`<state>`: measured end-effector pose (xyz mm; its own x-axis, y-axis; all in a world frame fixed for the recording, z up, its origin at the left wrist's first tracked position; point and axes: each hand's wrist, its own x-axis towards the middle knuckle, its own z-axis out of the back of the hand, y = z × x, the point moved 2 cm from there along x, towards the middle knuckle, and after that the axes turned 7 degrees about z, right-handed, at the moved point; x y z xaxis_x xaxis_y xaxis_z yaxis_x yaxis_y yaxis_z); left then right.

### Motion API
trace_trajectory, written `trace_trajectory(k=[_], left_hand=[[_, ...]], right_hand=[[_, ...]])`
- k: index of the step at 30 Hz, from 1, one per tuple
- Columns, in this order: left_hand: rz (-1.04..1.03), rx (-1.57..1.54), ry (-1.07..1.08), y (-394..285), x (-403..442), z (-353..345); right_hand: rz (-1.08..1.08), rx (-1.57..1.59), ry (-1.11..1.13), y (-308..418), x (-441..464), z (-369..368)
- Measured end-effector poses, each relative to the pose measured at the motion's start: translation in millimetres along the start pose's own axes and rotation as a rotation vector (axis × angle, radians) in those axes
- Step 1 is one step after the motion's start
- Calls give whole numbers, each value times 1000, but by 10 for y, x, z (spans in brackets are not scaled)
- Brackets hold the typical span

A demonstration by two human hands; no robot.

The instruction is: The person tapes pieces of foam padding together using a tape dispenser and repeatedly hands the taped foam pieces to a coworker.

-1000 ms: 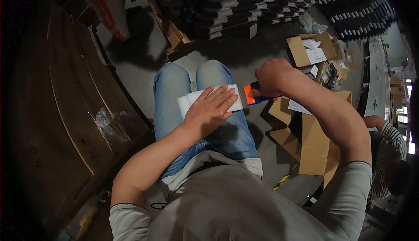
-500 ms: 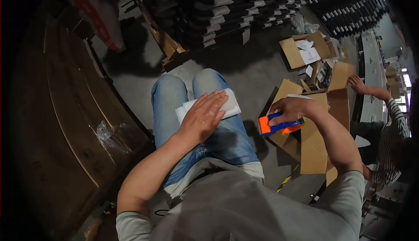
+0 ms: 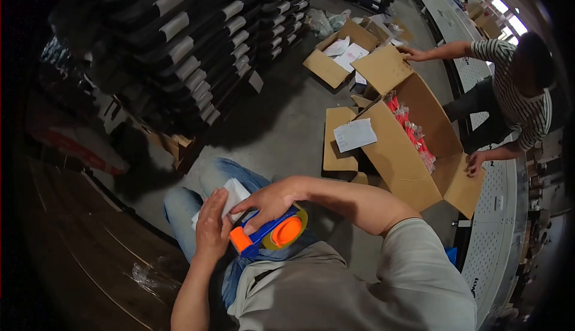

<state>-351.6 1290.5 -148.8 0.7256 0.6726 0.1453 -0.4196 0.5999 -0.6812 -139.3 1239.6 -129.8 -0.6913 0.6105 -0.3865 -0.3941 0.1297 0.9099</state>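
A white flat packet [image 3: 236, 197] lies on my thighs in the head view. My left hand [image 3: 211, 226] rests along it with fingers stretched out, covering part of it. My right hand [image 3: 272, 204] is closed around a blue and orange tape dispenser [image 3: 256, 235], which carries a yellow-edged tape roll with an orange hub [image 3: 286, 231]. The dispenser is over my lap, and the right fingertips are close beside the packet. Whether they touch it I cannot tell.
At the right, a co-worker in a striped shirt [image 3: 520, 82] has both hands on the flaps of a large open carton [image 3: 398, 163] holding red items in clear plastic. A smaller open box [image 3: 326, 67] sits beyond. Stacked black parts [image 3: 179, 49] stand ahead; brown cardboard [image 3: 78, 229] lies left.
My view has turned right. My right hand has brought the tape dispenser from beside my leg to over my lap, next to the packet. The co-worker's carton is now fully in view.
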Motion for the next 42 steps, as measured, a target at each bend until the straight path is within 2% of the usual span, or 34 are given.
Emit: trace_trajectory(k=[1,5,7,8,11,13,15,18,21,27,30,31,35,39,41,42], left_hand=[[-17,15,5,-42,-7,-20],[-35,-21,7,-13,84,-4],[109,-184,11,3,152,113],[112,-161,-14,-1,199,185],[164,-140,-175,167,321,425],[384,-293,-261,516,396,539],[378,-345,-371,749,494,660],[532,-506,-480,908,613,987],[511,-312,-627,1262,737,1224],[580,-263,-782,1743,1045,1741],[590,-100,-861,1750,1116,2176],[593,-21,-887,1749,1163,2278],[531,31,-967,1717,1194,2641],[553,114,-918,1674,1156,2778],[524,96,-820,1786,1145,2761],[503,91,-870,1778,1129,2738]], right_hand=[[-4,39,51,65,-22,37],[35,-11,-56,-102,-9,-12],[8,23,-29,-91,-26,-4],[-1,32,-24,-81,-34,-7],[15,8,-27,-76,-20,-1],[-11,-20,-29,-52,-18,6],[7,-34,-21,-67,-17,-10],[-71,-37,-9,15,-41,16],[-70,-30,11,-77,23,15],[-103,76,32,-14,-19,43],[-183,101,38,-70,2,59],[-148,61,33,-49,-11,65],[-167,78,40,-41,0,66],[-108,55,2,-97,19,73],[-43,46,30,-194,59,43],[-41,60,11,-230,63,31]])
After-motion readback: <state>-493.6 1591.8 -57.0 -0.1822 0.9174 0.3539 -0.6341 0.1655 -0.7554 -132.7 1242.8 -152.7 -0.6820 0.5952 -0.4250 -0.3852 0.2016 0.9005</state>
